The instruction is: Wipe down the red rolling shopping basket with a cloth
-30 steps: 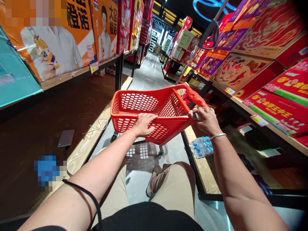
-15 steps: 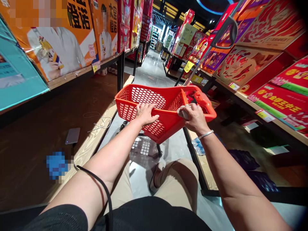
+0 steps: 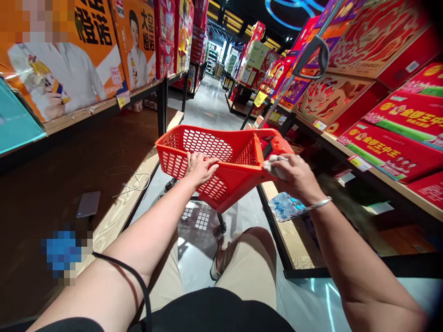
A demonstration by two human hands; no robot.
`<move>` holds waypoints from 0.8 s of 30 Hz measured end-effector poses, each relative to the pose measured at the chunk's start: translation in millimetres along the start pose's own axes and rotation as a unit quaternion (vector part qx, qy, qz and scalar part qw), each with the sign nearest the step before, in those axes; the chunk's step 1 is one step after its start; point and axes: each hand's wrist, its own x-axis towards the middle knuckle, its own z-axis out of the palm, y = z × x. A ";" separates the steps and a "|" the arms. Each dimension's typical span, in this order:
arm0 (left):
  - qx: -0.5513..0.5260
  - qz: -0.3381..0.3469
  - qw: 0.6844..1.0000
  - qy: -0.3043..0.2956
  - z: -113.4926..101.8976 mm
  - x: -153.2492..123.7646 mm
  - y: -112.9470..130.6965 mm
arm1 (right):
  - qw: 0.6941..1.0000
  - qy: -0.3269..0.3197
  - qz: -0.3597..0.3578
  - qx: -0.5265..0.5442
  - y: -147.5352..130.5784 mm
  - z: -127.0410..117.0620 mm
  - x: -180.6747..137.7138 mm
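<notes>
In front of my knees stands a red plastic shopping cart (image 3: 238,180) with perforated sides. My left hand (image 3: 200,168) rests over its near rim, fingers curled across the edge and thumb stuck out. A crumpled greyish-white cloth (image 3: 277,166) is bunched in my right hand (image 3: 298,177), by the near rim at the cart's right end. The fingers of that hand are closed around the cloth, and part of the cloth is hidden under them. Whether the cloth presses on the rim I cannot tell.
Shelves of red gift boxes (image 3: 387,147) line the right side, with a grey-handled pole (image 3: 316,57) leaning there. Orange drink cartons (image 3: 65,74) stand on the left. A plastic pack (image 3: 285,206), a white device (image 3: 88,204) and a cable (image 3: 138,180) lie low down.
My right hand has moved right with the cloth, toward the cart's right end. My left hand stays on the rim. The whole view has shifted somewhat.
</notes>
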 end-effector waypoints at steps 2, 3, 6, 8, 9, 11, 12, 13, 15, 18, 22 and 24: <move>-0.002 -0.008 1.000 -0.003 -1.2 -0.2 4.1 | 0.999 0.024 0.047 0.003 18.6 -6.7 -14.8; -0.002 -0.010 1.000 -0.002 -2.3 0.0 8.2 | 0.997 0.037 0.070 0.018 24.3 -7.3 -20.1; 0.001 0.009 1.000 0.002 -6.2 1.9 26.6 | 0.988 0.069 0.103 0.094 23.9 1.3 -24.8; -0.006 0.036 0.999 -0.017 -7.1 3.9 40.0 | 0.986 0.077 0.084 0.119 11.6 11.9 -18.6; -0.017 0.058 0.998 -0.031 -6.5 4.6 45.5 | 0.987 0.081 0.068 0.119 3.2 17.6 -13.6; -0.032 0.122 0.989 -0.071 -3.6 5.0 52.1 | 0.990 0.083 0.035 0.110 -15.2 28.4 -1.7; -0.033 0.140 0.986 -0.084 -1.8 4.5 53.1 | 0.991 0.083 0.024 0.102 -24.5 33.4 4.4; -0.032 0.142 0.986 -0.082 -0.2 3.7 52.7 | 0.993 0.078 0.017 0.091 -33.5 37.9 10.3; -0.025 0.137 0.987 -0.074 1.6 2.1 49.3 | 0.996 0.064 0.008 0.064 -49.4 45.5 20.9; -0.014 0.126 0.990 -0.058 1.4 2.0 41.5 | 0.998 0.053 -0.009 0.030 -65.8 53.6 33.2; 0.001 0.121 0.992 -0.044 0.2 5.8 30.7 | 0.998 0.048 -0.037 0.005 -74.8 57.5 43.3; 0.009 0.126 0.991 -0.046 -0.8 6.6 26.3 | 0.998 0.053 -0.029 0.001 -72.6 51.6 41.4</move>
